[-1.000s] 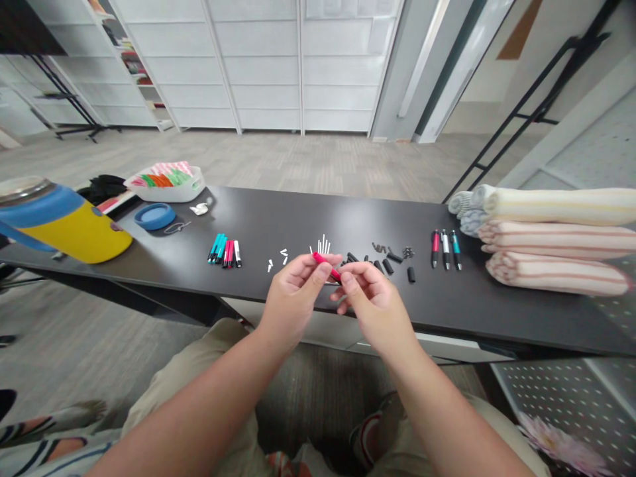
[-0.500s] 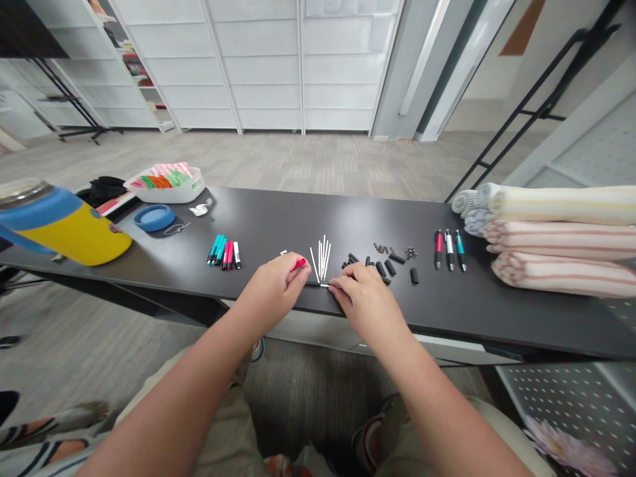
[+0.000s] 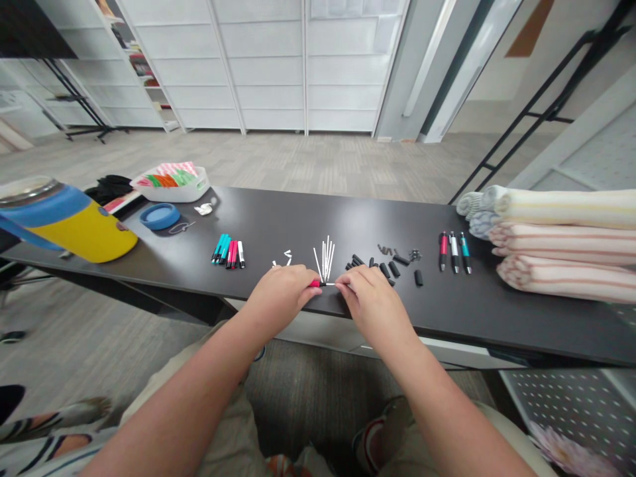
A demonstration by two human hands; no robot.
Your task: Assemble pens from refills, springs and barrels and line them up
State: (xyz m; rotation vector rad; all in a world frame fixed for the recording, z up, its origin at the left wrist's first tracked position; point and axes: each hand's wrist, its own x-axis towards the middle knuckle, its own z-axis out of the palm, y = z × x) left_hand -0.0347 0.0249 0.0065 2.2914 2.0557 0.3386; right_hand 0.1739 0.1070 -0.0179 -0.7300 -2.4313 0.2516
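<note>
My left hand (image 3: 291, 289) is closed on a red pen barrel (image 3: 315, 283) with a black end. Facing it, my right hand (image 3: 365, 291) pinches a thin white pen refill (image 3: 330, 284), whose left tip meets the barrel's black end. Several more white refills (image 3: 325, 258) lie fanned out just beyond the hands. Black rubber grips (image 3: 394, 269) lie beside my right fingers, with small springs (image 3: 385, 250) and tiny metal parts (image 3: 415, 254) behind them. Teal, red and white barrels (image 3: 228, 252) lie in a row on the left. Small white pieces (image 3: 287, 254) sit behind my left hand.
Three whole pens (image 3: 454, 252) lie near rolled towels (image 3: 566, 242) on the right. At the left stand a yellow-blue tumbler (image 3: 84, 222), its blue lid (image 3: 159, 216) and a white tray (image 3: 193, 190) of colourful packets. The dark table's (image 3: 258, 212) front edge runs under my forearms.
My left hand has brought the red barrel down and right, so it now meets the refill in my right hand. The barrel was apart from the refill before. The view has shifted slightly.
</note>
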